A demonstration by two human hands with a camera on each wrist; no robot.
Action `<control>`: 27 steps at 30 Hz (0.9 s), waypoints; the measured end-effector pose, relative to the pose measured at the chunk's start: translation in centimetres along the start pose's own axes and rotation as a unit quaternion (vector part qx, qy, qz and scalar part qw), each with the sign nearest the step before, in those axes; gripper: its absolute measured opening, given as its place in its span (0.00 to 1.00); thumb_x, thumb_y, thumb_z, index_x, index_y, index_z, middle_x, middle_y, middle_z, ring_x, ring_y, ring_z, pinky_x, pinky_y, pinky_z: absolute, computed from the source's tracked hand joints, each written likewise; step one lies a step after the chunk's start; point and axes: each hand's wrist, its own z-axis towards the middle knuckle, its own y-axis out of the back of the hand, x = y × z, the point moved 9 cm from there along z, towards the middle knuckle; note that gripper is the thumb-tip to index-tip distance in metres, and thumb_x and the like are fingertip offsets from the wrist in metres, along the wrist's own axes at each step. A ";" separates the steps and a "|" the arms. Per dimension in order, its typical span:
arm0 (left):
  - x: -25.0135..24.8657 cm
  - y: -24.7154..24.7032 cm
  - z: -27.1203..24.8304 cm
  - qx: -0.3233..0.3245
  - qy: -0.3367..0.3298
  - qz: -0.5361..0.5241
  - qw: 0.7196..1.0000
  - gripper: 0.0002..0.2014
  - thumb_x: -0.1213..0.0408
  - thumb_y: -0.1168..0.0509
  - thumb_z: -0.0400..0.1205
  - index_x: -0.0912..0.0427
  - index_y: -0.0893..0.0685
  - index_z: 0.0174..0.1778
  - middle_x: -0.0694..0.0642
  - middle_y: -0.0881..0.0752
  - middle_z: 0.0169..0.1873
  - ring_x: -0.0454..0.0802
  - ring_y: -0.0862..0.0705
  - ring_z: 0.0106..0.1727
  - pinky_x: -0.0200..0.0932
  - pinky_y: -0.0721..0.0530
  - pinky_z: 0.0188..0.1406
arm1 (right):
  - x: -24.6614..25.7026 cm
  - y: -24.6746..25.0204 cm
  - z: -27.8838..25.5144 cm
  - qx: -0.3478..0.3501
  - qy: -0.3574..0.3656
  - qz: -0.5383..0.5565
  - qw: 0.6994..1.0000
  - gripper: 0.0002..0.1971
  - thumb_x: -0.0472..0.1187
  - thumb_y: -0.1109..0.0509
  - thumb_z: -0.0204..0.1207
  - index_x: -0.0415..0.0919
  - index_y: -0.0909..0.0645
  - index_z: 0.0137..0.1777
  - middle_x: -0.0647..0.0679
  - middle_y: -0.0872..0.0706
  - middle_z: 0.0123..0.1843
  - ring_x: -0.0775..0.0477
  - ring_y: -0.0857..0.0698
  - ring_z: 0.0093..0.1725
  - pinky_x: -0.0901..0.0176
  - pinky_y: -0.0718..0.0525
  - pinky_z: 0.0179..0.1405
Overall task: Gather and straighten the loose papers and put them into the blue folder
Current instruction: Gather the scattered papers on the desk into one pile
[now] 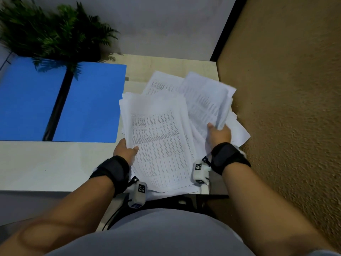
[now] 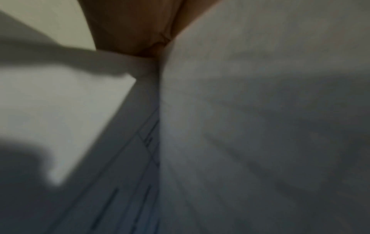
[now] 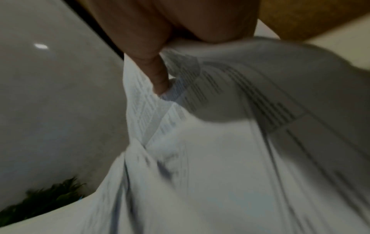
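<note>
A blue folder [image 1: 60, 102] lies open and flat on the desk's left, its black spine running down the middle. To its right is a messy pile of printed white papers [image 1: 162, 141]. My left hand [image 1: 125, 150] grips the near left edge of the top stack, thumb on top. My right hand [image 1: 218, 133] pinches a bunch of lifted sheets [image 1: 204, 102] at the right, raised and curled off the pile. The right wrist view shows the thumb [image 3: 158, 79] pressed into the bent sheets [image 3: 220, 142]. The left wrist view is blurred, with paper [image 2: 260, 126] filling it.
A green potted fern [image 1: 55, 34] stands at the back left, its fronds hanging over the folder. A brown textured wall [image 1: 286, 108] runs close along the desk's right edge. The pale desk top [image 1: 46, 163] shows in front of the folder. A grey wall is behind.
</note>
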 end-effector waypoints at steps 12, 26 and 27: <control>-1.0 -0.5 -0.2 0.065 -0.019 0.035 0.997 0.19 0.67 0.41 0.86 0.63 0.31 0.74 0.61 0.22 0.72 0.60 0.22 0.71 0.52 0.26 0.73 | 23.3 7.2 -7.3 0.047 0.334 0.065 0.939 0.10 0.34 0.28 0.75 0.51 0.18 0.50 0.62 0.11 0.44 0.64 0.12 0.47 0.71 0.15 0.46; -1.1 -1.0 -0.6 0.107 -0.027 -0.061 0.992 0.37 0.78 0.42 0.83 0.48 0.49 0.84 0.40 0.36 0.72 0.45 0.30 0.70 0.46 0.27 0.70 | 10.4 -3.7 -4.9 0.217 0.133 -0.154 0.955 0.18 0.33 0.32 0.80 0.38 0.23 0.69 0.45 0.14 0.60 0.46 0.15 0.57 0.52 0.18 0.62; -1.4 -1.1 -1.0 0.114 -0.040 -0.075 0.990 0.42 0.81 0.43 0.82 0.44 0.53 0.84 0.39 0.39 0.72 0.42 0.33 0.72 0.45 0.30 0.73 | 11.5 -3.9 -5.4 0.238 0.150 -0.139 0.950 0.17 0.33 0.32 0.80 0.40 0.22 0.69 0.48 0.13 0.58 0.51 0.14 0.55 0.57 0.17 0.59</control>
